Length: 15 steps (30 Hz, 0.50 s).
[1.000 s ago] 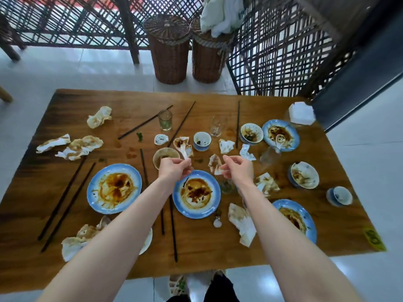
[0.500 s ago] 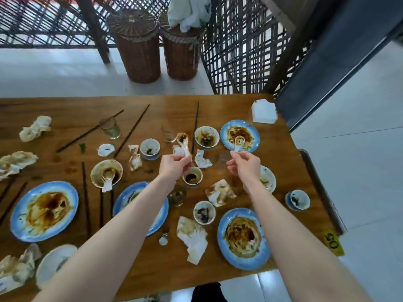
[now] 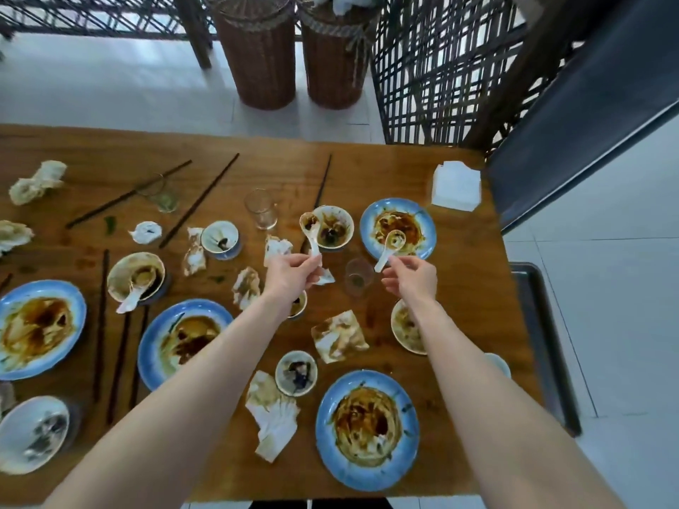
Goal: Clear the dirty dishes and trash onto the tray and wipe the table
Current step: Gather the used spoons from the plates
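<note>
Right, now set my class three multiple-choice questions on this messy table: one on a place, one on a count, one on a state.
1. Where on the table is the white napkin stack? A. far right corner B. near left corner C. middle
2. How many blue-rimmed plates show? A. two B. four C. six
3. What do the left hand and right hand hold? A. chopsticks B. nothing C. a white spoon each
1 A: it lies by the far right edges. 2 B: four blue rims are in view. 3 C: each pinches a spoon handle.
</note>
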### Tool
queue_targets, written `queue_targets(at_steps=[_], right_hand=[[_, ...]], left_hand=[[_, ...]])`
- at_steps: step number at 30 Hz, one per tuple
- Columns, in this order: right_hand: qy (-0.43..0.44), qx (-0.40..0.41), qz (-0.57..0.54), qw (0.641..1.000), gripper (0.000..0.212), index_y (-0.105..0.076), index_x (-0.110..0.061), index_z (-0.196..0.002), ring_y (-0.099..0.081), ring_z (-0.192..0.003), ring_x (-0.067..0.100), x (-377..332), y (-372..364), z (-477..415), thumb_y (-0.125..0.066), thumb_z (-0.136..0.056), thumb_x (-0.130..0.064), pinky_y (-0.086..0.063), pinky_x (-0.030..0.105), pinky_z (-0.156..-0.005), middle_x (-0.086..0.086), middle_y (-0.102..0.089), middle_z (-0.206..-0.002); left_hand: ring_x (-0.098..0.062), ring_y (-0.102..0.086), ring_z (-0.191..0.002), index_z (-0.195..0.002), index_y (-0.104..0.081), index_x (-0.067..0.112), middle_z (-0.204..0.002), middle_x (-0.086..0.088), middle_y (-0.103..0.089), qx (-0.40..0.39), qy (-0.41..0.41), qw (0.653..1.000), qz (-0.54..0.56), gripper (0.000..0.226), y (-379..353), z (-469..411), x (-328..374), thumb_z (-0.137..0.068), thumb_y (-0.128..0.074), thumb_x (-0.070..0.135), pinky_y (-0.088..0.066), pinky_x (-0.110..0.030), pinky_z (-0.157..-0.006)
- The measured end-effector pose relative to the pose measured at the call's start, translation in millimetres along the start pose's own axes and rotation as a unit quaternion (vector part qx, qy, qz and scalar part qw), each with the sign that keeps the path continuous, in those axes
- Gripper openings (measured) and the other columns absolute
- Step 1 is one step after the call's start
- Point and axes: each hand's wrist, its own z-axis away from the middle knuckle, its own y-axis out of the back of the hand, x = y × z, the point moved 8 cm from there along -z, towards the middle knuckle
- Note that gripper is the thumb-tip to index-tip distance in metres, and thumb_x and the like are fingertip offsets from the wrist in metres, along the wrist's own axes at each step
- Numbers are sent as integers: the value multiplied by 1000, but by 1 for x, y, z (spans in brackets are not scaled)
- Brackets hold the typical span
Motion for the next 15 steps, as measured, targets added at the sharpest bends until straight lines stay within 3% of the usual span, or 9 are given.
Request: queue_targets(at_steps=[6,15], right_hand=[[-54,-10,6,998,27,-57,-10,-111,-68,-57,16,11,-14,-19,-66,-91,-24,-58,24,-56,12,-66,-102],[-85,-10,56,995,23,-60,-6,-102,-61,-46,8,16,-24,-38,-71,-86,-20,-54,18,-48,6,-65,-80]], left_hand=[[-7,-61,-64,-91,-71,14,-76,-2,-70,7,-6,1000,-11,12,-4,-8,2,-92,-64,23,-46,-14,-55],[-6,-61,-61,-78,-70,21,-72,0,-70,8,-20,1000,-11,15,-5,-15,3,-92,-64,22,-48,-14,-57]])
